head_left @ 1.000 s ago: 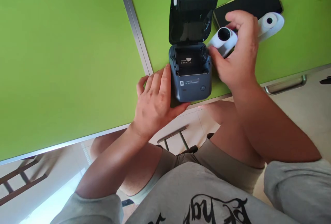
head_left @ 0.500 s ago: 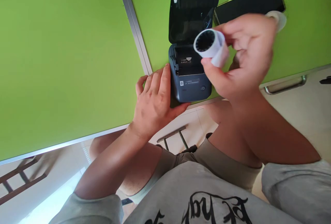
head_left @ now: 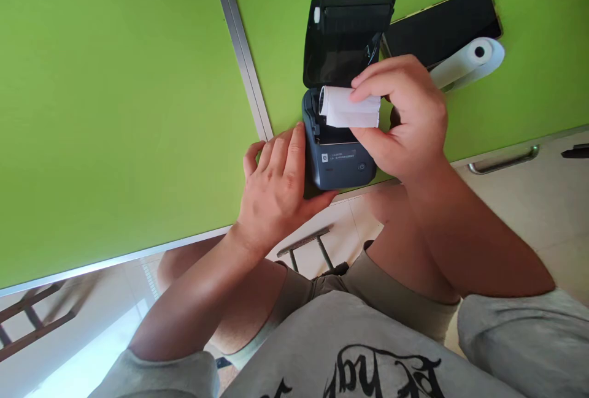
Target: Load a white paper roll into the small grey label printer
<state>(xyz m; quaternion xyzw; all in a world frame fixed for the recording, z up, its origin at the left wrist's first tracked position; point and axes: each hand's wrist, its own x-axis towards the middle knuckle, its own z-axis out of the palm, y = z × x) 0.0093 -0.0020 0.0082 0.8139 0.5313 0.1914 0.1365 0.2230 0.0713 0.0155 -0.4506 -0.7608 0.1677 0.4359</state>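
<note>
A small dark grey printer [head_left: 339, 159] stands near the front edge of the green table [head_left: 115, 110], its lid [head_left: 347, 39] swung up and back. My right hand [head_left: 405, 119] is closed on a white paper roll [head_left: 343, 107], held lying sideways right over the printer's open paper bay. My left hand [head_left: 276, 186] rests against the printer's left side, fingers wrapped on the casing, thumb along its front corner.
A black phone [head_left: 442, 24] lies face up behind the printer on the right, with a second white paper roll [head_left: 469, 61] beside it. A metal seam [head_left: 239, 48] splits the tabletop. A drawer handle [head_left: 501, 160] sits under the table edge at right.
My right hand turned the paper roll from end-on to sideways and brought it left and down onto the printer's open bay. The left hand stayed put.
</note>
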